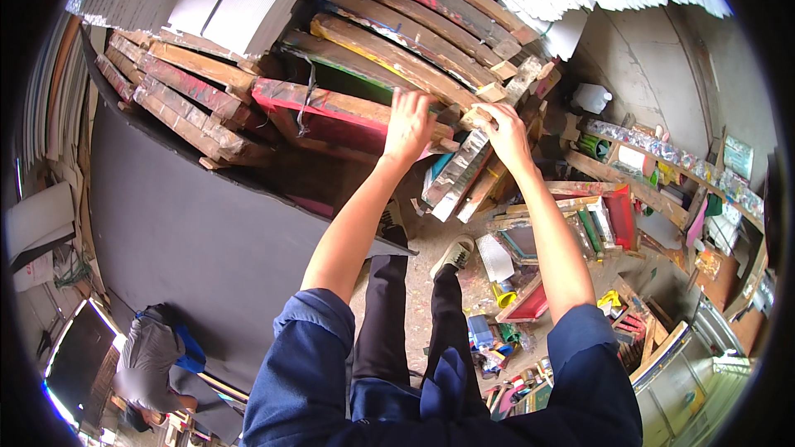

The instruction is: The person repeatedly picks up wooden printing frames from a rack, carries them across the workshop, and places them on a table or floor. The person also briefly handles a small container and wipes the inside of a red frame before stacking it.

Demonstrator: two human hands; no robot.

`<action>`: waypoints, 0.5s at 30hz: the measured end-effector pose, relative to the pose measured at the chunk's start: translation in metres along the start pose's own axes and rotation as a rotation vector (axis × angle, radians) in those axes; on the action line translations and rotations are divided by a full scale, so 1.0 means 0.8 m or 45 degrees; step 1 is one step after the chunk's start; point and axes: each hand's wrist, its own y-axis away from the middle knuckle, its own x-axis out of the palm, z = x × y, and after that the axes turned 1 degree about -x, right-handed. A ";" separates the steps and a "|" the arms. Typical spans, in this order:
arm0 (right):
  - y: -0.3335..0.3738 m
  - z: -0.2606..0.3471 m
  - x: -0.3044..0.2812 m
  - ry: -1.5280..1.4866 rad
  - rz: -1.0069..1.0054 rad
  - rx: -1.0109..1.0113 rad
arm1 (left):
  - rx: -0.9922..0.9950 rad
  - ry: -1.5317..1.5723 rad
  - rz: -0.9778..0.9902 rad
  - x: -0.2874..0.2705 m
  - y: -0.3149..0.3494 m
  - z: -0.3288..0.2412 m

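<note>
My left hand (408, 126) is curled over the upper edge of a wooden frame with red-stained sides (331, 109), close to its right end. A dark strip hangs over that frame further left. With fingers bent around it, my right hand (507, 134) grips the upper end of a wooden frame with a silvery, paint-marked side (457, 172). This frame stands among others leaning at an angle, just right of the red one. Behind my hands, several paint-stained wooden frames (397, 45) are stacked in a row. My palms and the undersides of the fingers are hidden.
A large dark panel (190, 232) stretches along the left. White sheet bundles (236, 0) lie at the far side. On the right floor are more frames (571, 223), a yellow container (503, 293) and clutter. Another person (153, 356) bends at lower left.
</note>
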 end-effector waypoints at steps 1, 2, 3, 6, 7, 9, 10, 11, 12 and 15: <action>-0.002 -0.001 0.000 0.003 0.009 -0.027 | 0.032 -0.001 0.047 0.008 0.000 -0.003; -0.001 -0.004 -0.002 0.011 0.013 -0.043 | 0.070 0.006 0.102 0.014 -0.002 -0.009; 0.000 -0.006 -0.004 0.018 0.017 -0.060 | 0.006 -0.020 0.101 0.018 -0.002 -0.014; 0.003 -0.011 -0.005 0.021 0.011 -0.052 | -0.128 -0.108 0.001 0.029 -0.005 -0.025; 0.003 -0.013 -0.005 0.026 0.003 -0.062 | -0.120 -0.102 -0.001 0.030 -0.006 -0.026; 0.005 -0.016 -0.003 -0.005 -0.019 -0.050 | -0.108 -0.095 -0.007 0.029 -0.009 -0.022; 0.006 -0.019 -0.001 -0.016 -0.034 -0.063 | -0.072 -0.074 -0.025 0.029 -0.011 -0.021; 0.006 -0.018 0.001 -0.033 -0.047 -0.082 | -0.046 -0.071 -0.024 0.029 -0.010 -0.017; 0.006 -0.018 0.001 -0.019 -0.047 -0.104 | -0.020 -0.067 -0.024 0.030 -0.010 -0.013; 0.006 -0.017 0.003 -0.008 -0.064 -0.185 | 0.039 -0.066 -0.028 0.031 -0.008 -0.003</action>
